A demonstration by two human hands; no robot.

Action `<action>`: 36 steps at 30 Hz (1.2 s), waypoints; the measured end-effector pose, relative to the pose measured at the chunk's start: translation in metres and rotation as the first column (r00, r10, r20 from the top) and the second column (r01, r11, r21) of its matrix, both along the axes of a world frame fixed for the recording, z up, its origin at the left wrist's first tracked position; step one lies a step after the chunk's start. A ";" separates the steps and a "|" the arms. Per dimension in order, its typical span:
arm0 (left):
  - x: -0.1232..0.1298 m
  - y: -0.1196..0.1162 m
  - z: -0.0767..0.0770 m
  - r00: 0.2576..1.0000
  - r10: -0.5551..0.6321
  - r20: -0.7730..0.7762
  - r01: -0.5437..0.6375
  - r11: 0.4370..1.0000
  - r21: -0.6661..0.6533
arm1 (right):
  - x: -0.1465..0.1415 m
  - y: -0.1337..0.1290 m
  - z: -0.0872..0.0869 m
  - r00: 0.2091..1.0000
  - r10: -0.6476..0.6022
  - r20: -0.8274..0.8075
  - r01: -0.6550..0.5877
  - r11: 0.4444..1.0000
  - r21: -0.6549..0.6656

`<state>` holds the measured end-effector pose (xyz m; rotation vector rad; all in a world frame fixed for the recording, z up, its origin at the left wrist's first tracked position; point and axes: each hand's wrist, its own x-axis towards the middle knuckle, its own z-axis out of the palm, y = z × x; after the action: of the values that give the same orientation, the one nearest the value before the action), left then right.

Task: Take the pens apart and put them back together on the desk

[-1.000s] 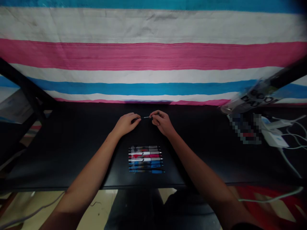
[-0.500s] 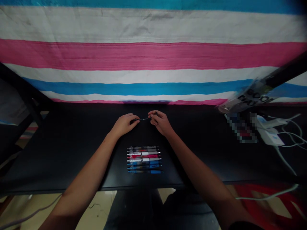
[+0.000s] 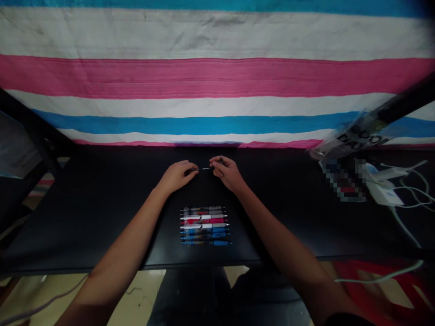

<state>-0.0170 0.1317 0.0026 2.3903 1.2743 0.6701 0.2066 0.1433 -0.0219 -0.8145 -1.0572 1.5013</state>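
Note:
Near the back middle of the black table (image 3: 108, 217), my left hand (image 3: 178, 175) pinches a thin pen part (image 3: 204, 169), whose light section points right toward the other hand. My right hand (image 3: 227, 173) has its fingers closed round a small dark piece (image 3: 221, 160) that shows above the fingertips; most of it is hidden. The two hands are a short gap apart. Between my forearms, nearer the front edge, lies a row of several pens (image 3: 204, 226), side by side, with grey, white, red and blue barrels.
At the right lie a blurred-out flat object (image 3: 345, 181), a white power strip (image 3: 384, 188) and white cables (image 3: 404, 226). A plastic bag (image 3: 350, 138) hangs by the black post. A striped sheet (image 3: 217, 77) covers the back. A red stool (image 3: 367, 290) stands below at right.
The dark piece at my right fingertips is slightly more upright. Otherwise both hands and the row of pens keep their places.

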 end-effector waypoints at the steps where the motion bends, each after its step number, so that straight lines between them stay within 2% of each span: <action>1: 0.000 0.000 0.000 1.000 0.000 0.001 0.000 1.000 -0.002 | 0.000 0.000 0.000 1.000 -0.002 -0.001 0.002 1.000 -0.001; 36: 0.000 0.000 0.001 1.000 -0.008 0.027 0.008 1.000 -0.012 | 0.000 0.000 0.000 0.999 0.022 0.033 -0.022 1.000 -0.003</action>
<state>-0.0165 0.1320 0.0033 2.3674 1.2536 0.6872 0.2062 0.1434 -0.0219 -0.8346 -1.0917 1.5130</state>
